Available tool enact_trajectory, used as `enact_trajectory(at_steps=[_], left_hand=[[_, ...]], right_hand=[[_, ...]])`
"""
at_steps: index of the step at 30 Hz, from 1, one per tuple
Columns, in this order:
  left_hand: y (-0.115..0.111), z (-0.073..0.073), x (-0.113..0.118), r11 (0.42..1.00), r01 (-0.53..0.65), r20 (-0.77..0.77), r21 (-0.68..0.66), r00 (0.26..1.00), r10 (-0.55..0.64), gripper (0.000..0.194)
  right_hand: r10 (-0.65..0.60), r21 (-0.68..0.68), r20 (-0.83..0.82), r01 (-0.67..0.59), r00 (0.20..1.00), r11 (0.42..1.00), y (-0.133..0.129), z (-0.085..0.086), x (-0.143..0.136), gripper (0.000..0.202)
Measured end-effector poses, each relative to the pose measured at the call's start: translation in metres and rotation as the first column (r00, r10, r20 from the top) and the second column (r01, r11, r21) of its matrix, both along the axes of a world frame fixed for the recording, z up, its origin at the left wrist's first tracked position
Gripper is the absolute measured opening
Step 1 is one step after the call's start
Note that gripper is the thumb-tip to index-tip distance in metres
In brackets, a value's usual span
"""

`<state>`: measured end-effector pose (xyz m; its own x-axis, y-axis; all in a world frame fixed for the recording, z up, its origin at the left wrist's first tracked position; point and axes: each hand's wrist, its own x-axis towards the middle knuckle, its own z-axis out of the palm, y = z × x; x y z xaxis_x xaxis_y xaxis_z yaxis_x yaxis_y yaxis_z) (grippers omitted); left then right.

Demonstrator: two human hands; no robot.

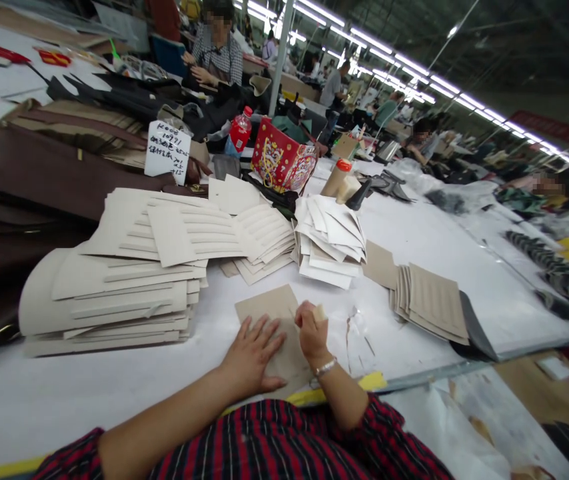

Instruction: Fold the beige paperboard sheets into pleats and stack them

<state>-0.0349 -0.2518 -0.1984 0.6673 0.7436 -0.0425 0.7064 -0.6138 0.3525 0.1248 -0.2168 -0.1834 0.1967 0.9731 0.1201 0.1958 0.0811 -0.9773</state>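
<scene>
A tan rectangular sheet [271, 303] lies on the white worktable in front of me. My left hand [251, 353] rests flat on its left part with fingers spread. On the right edge of the same sheet, my right hand [313, 333] is closed around a small pale yellow piece [319, 312]; its kind is mostly hidden by the fingers. A large stack of pale beige panels [129, 293] stands to the left of my hands. Beyond the sheet is a pile of white sheets [331, 230]. Several tan panels with raised ridges [437, 300] lie fanned out at the right.
Brown leather-like pieces [39, 170] fill the left side, with a handwritten card [167, 150] beside them. Toward the back stand a red-capped bottle [239, 131], a red patterned box [284, 157] and an orange-topped container [338, 177]. Other people sit farther off. The table's front edge [414, 380] is close.
</scene>
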Motion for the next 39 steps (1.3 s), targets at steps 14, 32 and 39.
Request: enact_trajectory(at_steps=[14, 32, 39], left_hand=[[-0.001, -0.002, 0.000, 1.000, -0.016, 0.031, 0.016, 0.999, 0.016, 0.085], [0.006, 0.004, -0.014, 0.989, -0.094, 0.042, -0.113, 0.994, 0.099, 0.112], [0.019, 0.009, -0.029, 0.984, -0.049, 0.058, -0.173, 0.996, 0.060, 0.111]], right_hand=[[0.008, -0.030, -0.096, -0.010, 0.995, 0.999, -0.004, 0.003, -0.002, 0.039], [0.023, -0.025, 0.023, -0.022, 0.999, 0.999, -0.047, -0.004, -0.002, 0.035], [0.129, 0.025, 0.000, -0.129, 0.992, 0.991, 0.003, 0.004, -0.033, 0.037]])
